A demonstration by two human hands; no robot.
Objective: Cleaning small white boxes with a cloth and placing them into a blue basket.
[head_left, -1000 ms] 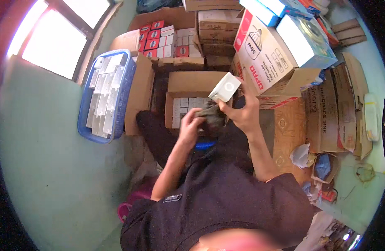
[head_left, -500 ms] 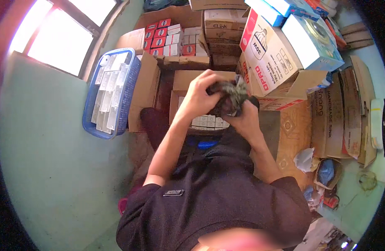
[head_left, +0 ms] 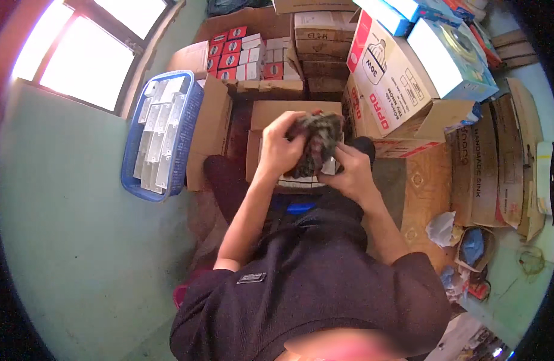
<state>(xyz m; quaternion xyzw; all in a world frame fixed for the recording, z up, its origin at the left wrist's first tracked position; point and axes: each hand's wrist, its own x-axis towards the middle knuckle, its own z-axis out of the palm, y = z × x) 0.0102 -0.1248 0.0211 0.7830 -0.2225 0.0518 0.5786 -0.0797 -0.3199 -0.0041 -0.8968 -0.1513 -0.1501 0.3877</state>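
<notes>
A crumpled dark, mottled cloth (head_left: 318, 141) is gripped by my left hand (head_left: 281, 147), its fingers wrapped over the upper left side. My right hand (head_left: 352, 171) is closed at the cloth's lower right edge, thumb and fingers pinched on a small whitish piece (head_left: 330, 166). The cloth hides much of that piece, so its kind does not show. Both hands are above an open cardboard box (head_left: 277, 113) between my knees. Rows of small white square-faced items (head_left: 301, 180) show inside the box, partly covered by the hands and cloth.
A blue plastic basket (head_left: 127, 168) of white rectangular boxes stands at the left by the wall. Behind is a carton of red-and-white small boxes (head_left: 230, 60). A large tilted carton (head_left: 388, 78) rises at the right. Flattened cardboard (head_left: 485, 168) leans farther right.
The cloth has shifted slightly left and now hangs lower and more spread out. My right hand has moved a little down, its fingers pinching at the cloth's edge. My left hand keeps its grip.
</notes>
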